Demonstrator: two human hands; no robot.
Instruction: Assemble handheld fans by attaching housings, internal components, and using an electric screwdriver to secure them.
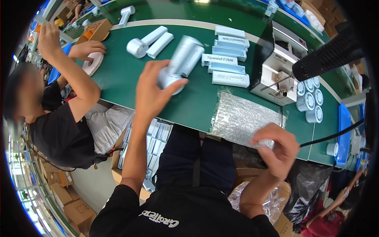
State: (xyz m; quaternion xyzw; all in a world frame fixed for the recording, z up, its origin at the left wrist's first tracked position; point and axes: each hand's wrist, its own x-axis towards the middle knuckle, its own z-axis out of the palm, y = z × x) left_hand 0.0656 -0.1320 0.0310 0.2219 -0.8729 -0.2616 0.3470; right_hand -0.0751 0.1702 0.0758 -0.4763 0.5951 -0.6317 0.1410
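My left hand point(152, 85) is closed around a light-blue handheld fan point(183, 57), lifted over the green table. Its handle, slightly blurred, points up and away, and my fingers cover part of the round head. My right hand point(278, 148) hovers above the near edge of a bubble-wrap sheet point(246, 116). Its fingers are loosely curled, thumb and forefinger apart, with nothing visible in them. Several light-blue handle shells point(231, 78) lie in a column beyond the bubble wrap. Another fan point(137, 48) with a loose handle shell point(160, 44) rests farther left.
A boxy machine point(272, 71) stands right, with a black cylindrical tool point(323, 55) in front. Several round fan heads point(306, 102) sit beside it. A co-worker's hand point(87, 50) touches a white roll point(93, 64) at left. A carton of blue shells point(152, 148) is below the table edge.
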